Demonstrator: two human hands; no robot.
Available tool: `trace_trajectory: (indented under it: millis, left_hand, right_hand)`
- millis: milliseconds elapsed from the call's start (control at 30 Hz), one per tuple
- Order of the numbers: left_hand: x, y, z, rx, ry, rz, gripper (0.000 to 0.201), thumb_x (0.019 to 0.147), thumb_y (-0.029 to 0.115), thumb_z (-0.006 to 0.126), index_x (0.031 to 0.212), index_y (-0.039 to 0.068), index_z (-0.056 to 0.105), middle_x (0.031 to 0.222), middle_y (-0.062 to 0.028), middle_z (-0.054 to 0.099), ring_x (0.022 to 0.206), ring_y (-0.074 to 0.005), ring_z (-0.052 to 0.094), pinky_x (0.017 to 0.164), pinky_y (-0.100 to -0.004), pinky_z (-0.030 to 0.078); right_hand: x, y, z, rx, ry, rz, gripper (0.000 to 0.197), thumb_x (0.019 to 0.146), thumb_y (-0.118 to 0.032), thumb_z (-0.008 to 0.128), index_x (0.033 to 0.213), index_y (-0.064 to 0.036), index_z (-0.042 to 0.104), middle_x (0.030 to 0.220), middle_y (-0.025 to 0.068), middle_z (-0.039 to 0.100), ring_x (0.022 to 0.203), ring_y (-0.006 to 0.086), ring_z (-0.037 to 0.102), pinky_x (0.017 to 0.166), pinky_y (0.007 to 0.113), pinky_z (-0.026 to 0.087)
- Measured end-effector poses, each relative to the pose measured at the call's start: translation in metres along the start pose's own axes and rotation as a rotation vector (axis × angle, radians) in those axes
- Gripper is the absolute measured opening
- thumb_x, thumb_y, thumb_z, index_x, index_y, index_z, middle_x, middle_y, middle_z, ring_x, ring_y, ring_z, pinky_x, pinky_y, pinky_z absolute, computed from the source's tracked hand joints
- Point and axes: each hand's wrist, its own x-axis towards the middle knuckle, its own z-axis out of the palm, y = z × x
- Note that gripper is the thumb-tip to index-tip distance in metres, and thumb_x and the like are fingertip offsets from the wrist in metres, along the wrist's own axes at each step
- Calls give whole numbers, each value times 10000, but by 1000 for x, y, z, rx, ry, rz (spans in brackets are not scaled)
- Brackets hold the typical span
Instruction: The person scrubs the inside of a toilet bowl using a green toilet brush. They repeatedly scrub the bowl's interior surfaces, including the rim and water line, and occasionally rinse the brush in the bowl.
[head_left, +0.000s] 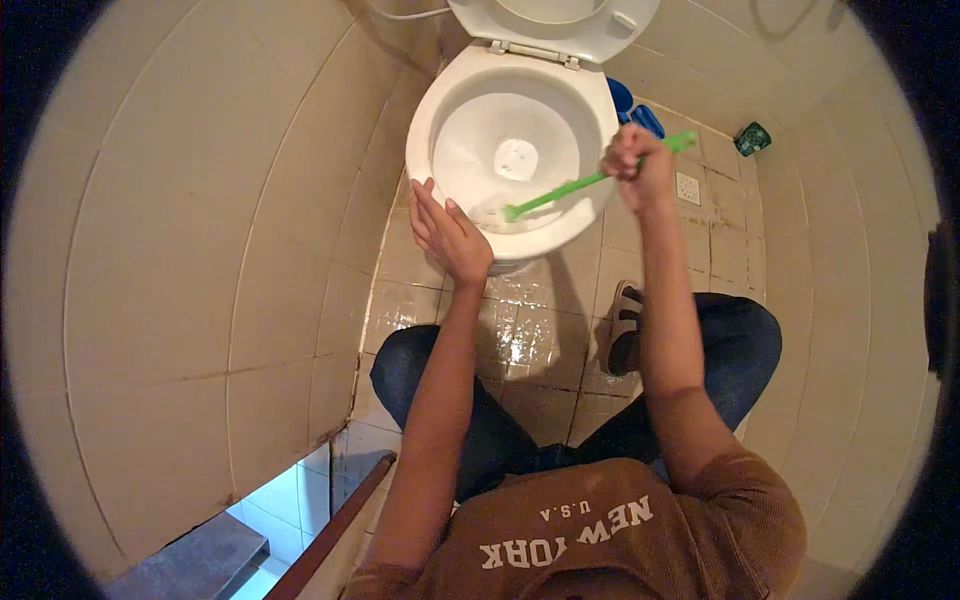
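A white toilet bowl (457, 100) stands in front of me with its seat and lid (560, 30) raised at the far side. My right hand (640, 170) is closed round the handle of a green toilet brush (570, 187). The brush slants down to the left, and its head is inside the bowl by the near left inner wall; the bristles are hard to make out. My left hand (448, 232) rests on the rim at the near left, fingers stretched out and holding nothing. Water (515, 160) shows at the bottom of the bowl.
Blue plastic items (648, 122) stand behind the bowl on the right, and a dark green object (752, 139) sits in the corner. A square drain (687, 188) is set in the wet tiled floor (530, 330). Tiled walls (250, 200) close in on both sides.
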Motion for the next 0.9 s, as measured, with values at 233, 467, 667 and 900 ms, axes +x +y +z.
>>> trace_trajectory:
  millis: [233,467,667,900]
  left_hand:
    - [-2,2,3,34,-14,-1,556,1012,262,336,1498,37,187,1412,-83,464,1340,-330,305,1110,-501,175]
    - [0,3,0,19,-12,-2,553,1012,257,336,1496,33,192,1411,-85,465,1337,-336,307,1109,-503,172]
    - [-1,2,1,29,-10,13,553,1019,278,311,1495,27,182,1420,-100,452,1340,-341,304,1107,-504,166]
    - [-1,-3,6,-25,13,-19,568,1028,331,298,1494,26,187,1415,-97,459,1341,-337,310,1102,-511,170]
  right_hand:
    - [63,-36,62,-1173,-122,-3,163,839,-184,516,716,-80,500,578,-13,489,521,125,478,495,289,376]
    - [55,24,41,-1568,-1039,-288,86,646,-94,595,700,-35,561,649,179,595,652,406,589,601,461,458]
    - [-7,13,94,-1272,-348,-396,45,703,-50,545,664,-29,540,558,128,542,523,314,542,510,379,399]
    - [-25,31,128,-45,120,-250,69,754,-64,498,686,-51,503,538,4,429,470,78,345,463,237,267]
